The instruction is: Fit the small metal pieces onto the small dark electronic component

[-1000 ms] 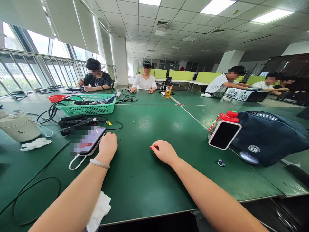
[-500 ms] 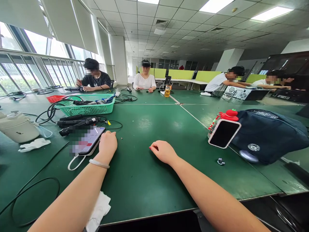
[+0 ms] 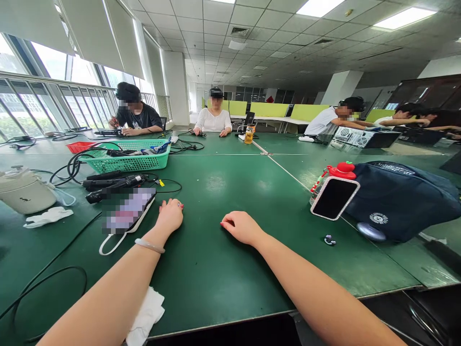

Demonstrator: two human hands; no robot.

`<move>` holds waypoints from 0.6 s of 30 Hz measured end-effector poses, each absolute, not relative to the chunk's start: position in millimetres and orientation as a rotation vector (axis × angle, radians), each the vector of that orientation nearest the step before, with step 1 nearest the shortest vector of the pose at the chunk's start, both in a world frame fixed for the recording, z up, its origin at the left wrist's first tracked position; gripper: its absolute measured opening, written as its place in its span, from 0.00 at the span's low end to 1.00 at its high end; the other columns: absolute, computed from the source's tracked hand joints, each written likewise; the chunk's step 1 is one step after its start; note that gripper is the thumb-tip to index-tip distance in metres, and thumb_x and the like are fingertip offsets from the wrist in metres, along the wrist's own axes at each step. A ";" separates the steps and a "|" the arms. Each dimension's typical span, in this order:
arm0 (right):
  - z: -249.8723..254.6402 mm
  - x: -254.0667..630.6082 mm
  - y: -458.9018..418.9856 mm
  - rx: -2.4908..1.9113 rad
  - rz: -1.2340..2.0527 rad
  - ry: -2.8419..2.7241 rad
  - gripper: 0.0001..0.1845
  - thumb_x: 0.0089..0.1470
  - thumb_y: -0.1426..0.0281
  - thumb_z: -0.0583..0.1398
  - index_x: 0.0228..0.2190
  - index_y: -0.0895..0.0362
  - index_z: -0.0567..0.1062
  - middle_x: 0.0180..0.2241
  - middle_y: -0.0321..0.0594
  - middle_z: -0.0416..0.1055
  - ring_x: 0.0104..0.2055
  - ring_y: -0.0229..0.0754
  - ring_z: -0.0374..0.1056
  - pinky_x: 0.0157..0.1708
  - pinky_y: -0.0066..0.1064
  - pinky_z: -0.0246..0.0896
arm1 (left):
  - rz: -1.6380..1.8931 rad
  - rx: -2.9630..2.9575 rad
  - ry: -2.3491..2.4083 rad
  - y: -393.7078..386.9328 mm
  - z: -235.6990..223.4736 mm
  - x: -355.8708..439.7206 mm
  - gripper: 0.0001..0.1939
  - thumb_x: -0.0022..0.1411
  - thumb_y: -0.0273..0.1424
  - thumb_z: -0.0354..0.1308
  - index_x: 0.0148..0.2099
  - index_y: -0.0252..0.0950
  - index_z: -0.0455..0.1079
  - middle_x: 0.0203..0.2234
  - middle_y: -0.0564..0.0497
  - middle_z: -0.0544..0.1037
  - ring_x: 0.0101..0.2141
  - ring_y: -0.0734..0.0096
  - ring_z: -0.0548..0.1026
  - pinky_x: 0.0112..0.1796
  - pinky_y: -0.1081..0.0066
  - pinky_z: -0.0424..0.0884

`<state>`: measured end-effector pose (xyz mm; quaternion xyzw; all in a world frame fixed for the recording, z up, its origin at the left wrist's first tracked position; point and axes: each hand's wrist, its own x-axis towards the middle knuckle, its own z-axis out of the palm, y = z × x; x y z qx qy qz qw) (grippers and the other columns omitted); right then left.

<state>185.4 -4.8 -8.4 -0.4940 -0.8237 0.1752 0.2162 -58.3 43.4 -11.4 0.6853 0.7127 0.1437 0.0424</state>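
Note:
My left hand rests on the green table to the right of a phone with a white cable, apart from it. Its fingers are bent but spread, and nothing shows in them. A pale bangle circles that wrist. My right hand lies on the bare tabletop near the middle, its fingers curled in a loose fist with a small gap by the thumb. No object is visible in it. White tissue sits under my left forearm.
A green basket of cables, black devices and a cream jug stand left. At right are a propped phone, a red-lidded bottle, a navy bag and earbuds. Several people sit around the table.
My left hand has moved a little right, away from the phone's edge, and its fingers have spread. My right hand has barely moved.

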 end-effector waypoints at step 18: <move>-13.2 185.0 4.7 -1.384 0.527 -2.233 0.10 0.47 0.73 0.61 0.35 0.55 0.76 0.30 0.37 0.67 0.32 0.35 0.63 0.36 0.26 0.58 | 0.878 1.597 1.014 -3.6 -1.2 12.1 0.08 0.61 0.35 0.46 0.35 0.37 0.61 0.53 0.43 0.67 0.54 0.67 0.63 0.53 0.61 0.57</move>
